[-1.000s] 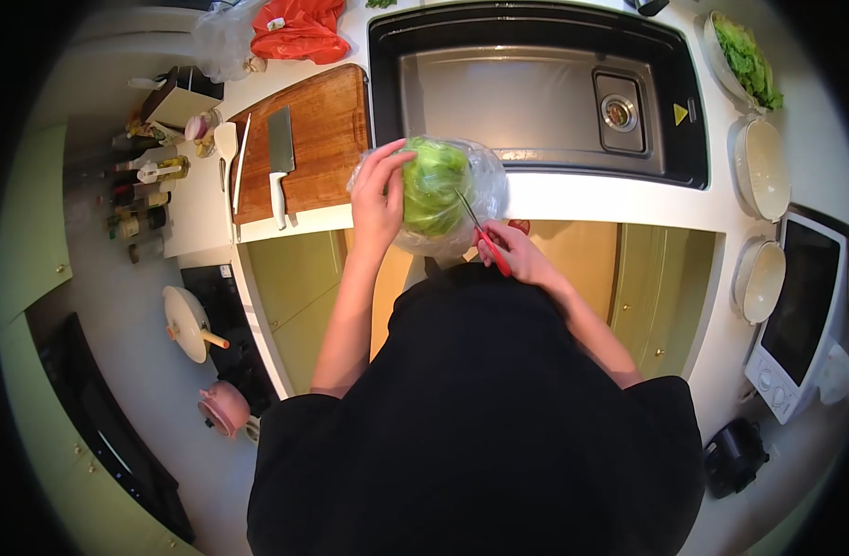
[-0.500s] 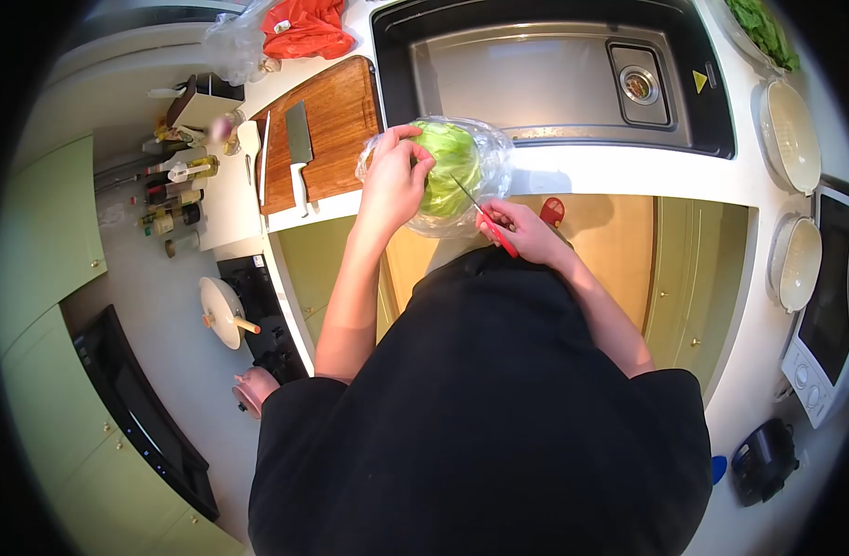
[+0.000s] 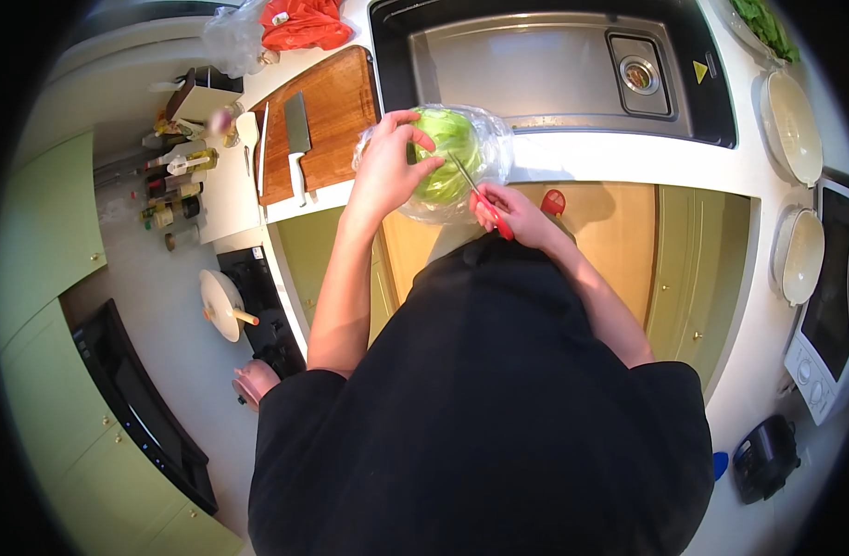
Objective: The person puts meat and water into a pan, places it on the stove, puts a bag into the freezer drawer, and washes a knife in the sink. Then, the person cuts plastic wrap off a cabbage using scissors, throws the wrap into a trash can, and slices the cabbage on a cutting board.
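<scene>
A round, pale green head of leafy vegetable, cabbage or lettuce, sits in clear plastic wrap at the counter's front edge. My left hand rests over its left side, with thumb and forefinger apart above the leaves. In my right hand is a pair of scissors with red handles. The blades point up and left onto the head, and their tips are near my left thumb. Whether they touch leaf or plastic I cannot tell.
Left of the head, a cleaver with a white handle lies on a wooden cutting board. The sink is just beyond. White baskets and a microwave stand on the right; a pan sits on the left.
My left thumb and forefinger have spread apart, and the hand has shifted slightly. My right hand has moved the scissors a little upward, closer to my left thumb.
</scene>
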Demonstrator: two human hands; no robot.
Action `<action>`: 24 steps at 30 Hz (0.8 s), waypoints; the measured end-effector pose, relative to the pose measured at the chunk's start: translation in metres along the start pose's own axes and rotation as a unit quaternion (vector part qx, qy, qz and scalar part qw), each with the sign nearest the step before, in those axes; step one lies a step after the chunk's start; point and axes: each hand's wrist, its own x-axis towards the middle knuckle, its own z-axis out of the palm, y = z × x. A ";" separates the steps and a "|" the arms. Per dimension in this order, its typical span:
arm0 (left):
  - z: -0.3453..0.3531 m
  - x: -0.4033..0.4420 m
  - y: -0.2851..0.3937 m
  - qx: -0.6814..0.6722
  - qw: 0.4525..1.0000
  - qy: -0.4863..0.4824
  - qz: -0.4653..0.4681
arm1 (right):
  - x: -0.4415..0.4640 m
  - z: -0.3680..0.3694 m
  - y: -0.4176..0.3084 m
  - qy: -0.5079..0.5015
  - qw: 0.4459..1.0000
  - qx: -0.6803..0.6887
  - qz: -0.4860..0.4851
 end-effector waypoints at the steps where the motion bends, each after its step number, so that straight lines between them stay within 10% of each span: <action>1: 0.001 0.000 0.001 0.009 1.000 -0.001 -0.006 | 0.001 0.001 0.000 0.008 1.000 0.006 0.003; 24: 0.013 0.001 -0.017 -0.004 0.999 0.034 0.017 | 0.002 0.008 -0.002 -0.032 0.998 -0.025 -0.039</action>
